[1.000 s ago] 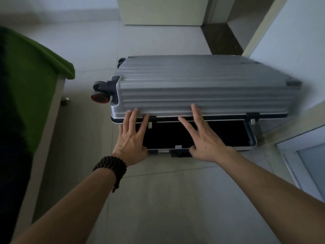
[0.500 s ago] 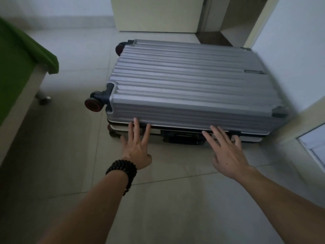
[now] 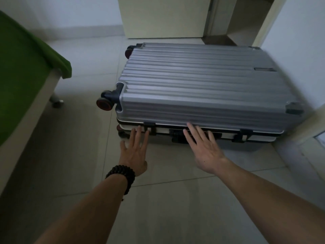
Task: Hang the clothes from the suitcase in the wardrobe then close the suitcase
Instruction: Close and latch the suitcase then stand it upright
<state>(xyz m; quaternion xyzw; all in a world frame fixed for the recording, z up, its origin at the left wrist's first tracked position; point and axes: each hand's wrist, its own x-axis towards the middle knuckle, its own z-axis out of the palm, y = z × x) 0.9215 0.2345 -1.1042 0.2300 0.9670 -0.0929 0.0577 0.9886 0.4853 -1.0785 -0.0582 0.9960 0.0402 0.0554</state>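
Observation:
A silver ribbed hard-shell suitcase [image 3: 202,88] lies flat on the tiled floor with its lid down on the lower shell. Black latches [image 3: 149,127] and a handle sit along its near edge. My left hand [image 3: 135,148], with a dark bead bracelet on the wrist, stretches flat toward the left latch, fingertips at the seam. My right hand [image 3: 204,145] is spread flat with straight fingers, its fingertips at the lid's front edge over the handle. Neither hand holds anything. No clothes are visible.
A bed with a green cover [image 3: 26,71] and a castor leg [image 3: 56,101] stands at the left. A cream cabinet [image 3: 163,16] is behind the suitcase, a white wall [image 3: 299,50] at the right. Pale floor tiles [image 3: 158,199] lie under my arms.
The lid has come down from half open to resting on the lower shell. Both hands followed it down and now sit low at the front seam.

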